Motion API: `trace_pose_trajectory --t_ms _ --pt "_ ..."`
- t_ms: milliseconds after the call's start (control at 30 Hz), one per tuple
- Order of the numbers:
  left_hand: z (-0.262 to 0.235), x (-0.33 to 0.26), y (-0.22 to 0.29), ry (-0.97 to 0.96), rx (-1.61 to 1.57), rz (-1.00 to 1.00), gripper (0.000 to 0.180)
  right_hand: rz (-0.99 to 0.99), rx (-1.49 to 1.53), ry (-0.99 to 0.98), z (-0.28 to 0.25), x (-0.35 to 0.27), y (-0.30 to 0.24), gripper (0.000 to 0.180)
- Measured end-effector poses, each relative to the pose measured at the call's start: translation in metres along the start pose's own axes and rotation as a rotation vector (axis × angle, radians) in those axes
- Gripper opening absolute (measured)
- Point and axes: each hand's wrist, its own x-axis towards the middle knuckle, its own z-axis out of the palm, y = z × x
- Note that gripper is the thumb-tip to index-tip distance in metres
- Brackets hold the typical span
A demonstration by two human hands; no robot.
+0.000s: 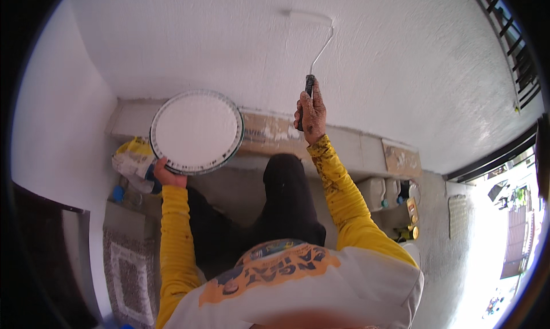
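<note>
My right hand [311, 114] is wrapped round the black handle of a paint roller [321, 51]. The roller's thin wire frame reaches up to a white sleeve that lies against the white wall [229, 48]. Paint spatters cover that hand and the yellow sleeve behind it. My left hand [169, 174] grips the lower rim of a round tray [196, 132] with a dark green edge and a white, paint-coated face. The tray is held out at the left, in front of the ledge. Most of the left fingers are hidden beneath it.
A ledge [349, 148] runs along the wall's foot, with paint-marked cardboard [269, 131] on it. A yellow and white bag [135, 157] sits at left. Several plastic jugs [373, 192] stand at right. A patterned mat [129, 274] lies lower left. A barred window [515, 48] is upper right.
</note>
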Motion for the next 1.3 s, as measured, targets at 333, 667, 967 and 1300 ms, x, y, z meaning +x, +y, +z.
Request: trace_pose_trajectory --t_ms 333,667,967,1300 --pt "0.006 -0.001 0.002 0.043 0.019 -0.056 0.061 0.439 -0.060 0.077 -0.016 -0.076 0.107 0.063" --pt "0.005 0.000 0.001 0.081 0.039 -0.049 0.063 0.598 0.129 0.122 -0.051 -0.082 0.109 0.040" --pt "0.003 0.000 0.003 0.046 0.054 -0.054 0.059 0.264 0.179 -0.088 -0.071 -0.065 0.010 0.037" --pt "-0.005 0.006 0.002 -0.015 0.006 -0.049 0.060 -0.123 0.135 -0.062 -0.033 -0.040 -0.104 0.048"
